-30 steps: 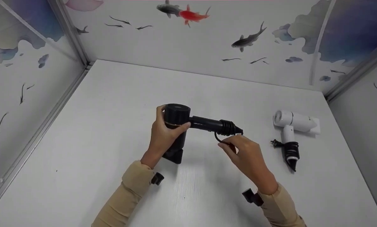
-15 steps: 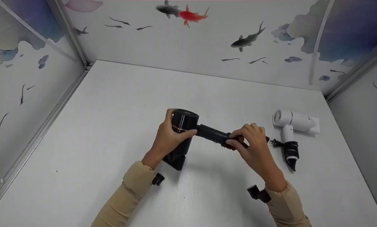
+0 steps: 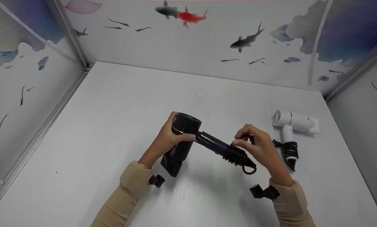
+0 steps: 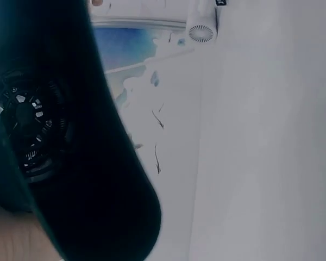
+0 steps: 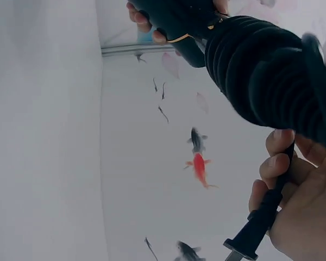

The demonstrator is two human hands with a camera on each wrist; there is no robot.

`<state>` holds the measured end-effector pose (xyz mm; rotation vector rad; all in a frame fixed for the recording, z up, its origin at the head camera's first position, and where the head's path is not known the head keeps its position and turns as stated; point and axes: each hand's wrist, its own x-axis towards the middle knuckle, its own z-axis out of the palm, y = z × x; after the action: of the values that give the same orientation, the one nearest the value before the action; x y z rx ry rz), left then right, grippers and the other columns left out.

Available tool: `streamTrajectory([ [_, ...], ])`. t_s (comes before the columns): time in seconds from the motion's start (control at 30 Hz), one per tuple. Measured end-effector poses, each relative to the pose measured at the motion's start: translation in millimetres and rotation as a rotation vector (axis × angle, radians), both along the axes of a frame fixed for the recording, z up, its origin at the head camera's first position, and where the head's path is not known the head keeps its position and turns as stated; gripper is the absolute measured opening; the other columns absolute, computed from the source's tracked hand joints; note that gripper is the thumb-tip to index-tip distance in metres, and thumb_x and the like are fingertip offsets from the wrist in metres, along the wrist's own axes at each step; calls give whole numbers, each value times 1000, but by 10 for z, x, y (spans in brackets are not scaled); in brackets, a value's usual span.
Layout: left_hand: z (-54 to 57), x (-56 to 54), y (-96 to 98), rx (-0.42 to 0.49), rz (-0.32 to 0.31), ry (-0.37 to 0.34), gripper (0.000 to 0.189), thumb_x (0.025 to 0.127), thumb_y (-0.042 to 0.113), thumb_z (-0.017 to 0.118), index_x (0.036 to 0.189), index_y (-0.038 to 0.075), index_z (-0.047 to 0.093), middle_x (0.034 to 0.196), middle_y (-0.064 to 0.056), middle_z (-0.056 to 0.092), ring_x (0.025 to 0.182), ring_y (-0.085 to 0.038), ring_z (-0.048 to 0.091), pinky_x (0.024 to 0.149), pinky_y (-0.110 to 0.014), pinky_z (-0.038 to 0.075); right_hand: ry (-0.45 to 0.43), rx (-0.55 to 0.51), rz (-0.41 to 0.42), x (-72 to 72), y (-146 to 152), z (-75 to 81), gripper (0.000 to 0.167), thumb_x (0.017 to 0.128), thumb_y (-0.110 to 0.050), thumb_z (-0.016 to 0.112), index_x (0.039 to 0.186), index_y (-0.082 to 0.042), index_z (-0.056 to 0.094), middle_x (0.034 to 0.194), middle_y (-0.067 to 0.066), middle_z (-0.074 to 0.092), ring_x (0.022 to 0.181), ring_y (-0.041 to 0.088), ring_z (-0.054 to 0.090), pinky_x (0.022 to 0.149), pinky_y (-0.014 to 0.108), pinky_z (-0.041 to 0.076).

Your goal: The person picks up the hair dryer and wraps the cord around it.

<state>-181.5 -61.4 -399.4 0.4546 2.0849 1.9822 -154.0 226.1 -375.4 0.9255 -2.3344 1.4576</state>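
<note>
My left hand (image 3: pixel 165 139) grips the barrel of a black hair dryer (image 3: pixel 187 124) above the table, its nozzle angled down toward me. The dryer's handle points right and slopes down. Its power cord (image 3: pixel 237 155) is coiled round the handle's lower end, with a small loop at the tip. Just right of the coil, my right hand (image 3: pixel 258 145) pinches the cord's free end. In the right wrist view the plug (image 5: pixel 255 225) hangs below those fingers, prongs down. In the left wrist view the dryer's dark body (image 4: pixel 114 206) hides most of the left hand.
A white hair dryer (image 3: pixel 298 122) lies on the table's right side, its black cord (image 3: pixel 291 149) wound round the handle. The white table (image 3: pixel 112 110) is bordered by panels (image 3: pixel 188 47) printed with fish.
The black hair dryer has shifted slightly right and toward me, its handle tilting further down. My right hand has passed from below the handle tip, across the coil, to its upper side.
</note>
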Motion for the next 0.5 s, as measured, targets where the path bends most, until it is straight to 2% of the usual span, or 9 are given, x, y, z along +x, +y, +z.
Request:
streamTrajectory([
  [0.13,11,8,6,66,-21,-53,61,73,29,72,123,18,38,114,-10,51,96,-25,58,81,-39,49,-147,-125,119,0,25,14,8,83,9,60,90,5,61,84,-1,60,70,6,48,60,20,41],
  [0.3,6,13,28,106,1,-80,60,72,29,71,122,18,39,112,-9,51,96,-25,56,81,-38,48,-244,-211,183,-9,22,2,16,88,10,53,93,0,64,89,-1,61,76,9,50,67,21,43],
  [0.43,13,26,38,114,20,-87,63,72,29,72,124,17,39,113,-9,52,98,-25,55,82,-38,47,-272,-213,163,-18,19,-14,17,87,9,54,90,-4,65,91,0,61,86,11,54,77,22,45],
  [0.5,17,29,39,105,31,-85,64,71,29,72,125,17,38,113,-9,53,98,-24,56,83,-38,47,-270,-171,127,-18,28,-16,14,86,8,56,88,-3,65,91,-1,62,89,11,55,80,22,45],
])
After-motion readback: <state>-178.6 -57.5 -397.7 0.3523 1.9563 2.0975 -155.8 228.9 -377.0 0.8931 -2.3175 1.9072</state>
